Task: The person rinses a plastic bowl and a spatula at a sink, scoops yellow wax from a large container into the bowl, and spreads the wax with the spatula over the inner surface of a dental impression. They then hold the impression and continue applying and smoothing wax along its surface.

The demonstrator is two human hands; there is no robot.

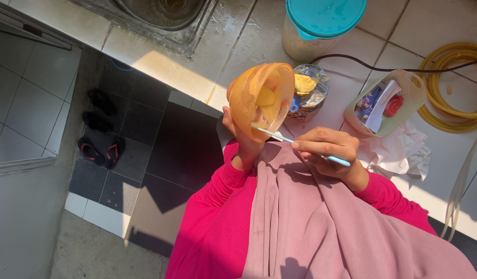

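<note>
My left hand (239,135) grips an orange translucent plastic bowl (259,93), tilted so its open mouth faces me; yellow pieces of food lie inside. My right hand (326,150) pinches a thin light-blue stick-like utensil (280,136) whose tip reaches into the bowl's lower rim. Both hands are raised above the edge of the tiled counter (161,67), close to my pink sleeves and mauve cloth.
A tall container with a teal lid (321,20), a small clear tub holding yellow food (308,90), a mesh basket of small items (385,103), a coiled yellow hose (455,88) and a steel sink (161,15) sit on the counter. Sandals (101,150) lie on the floor below.
</note>
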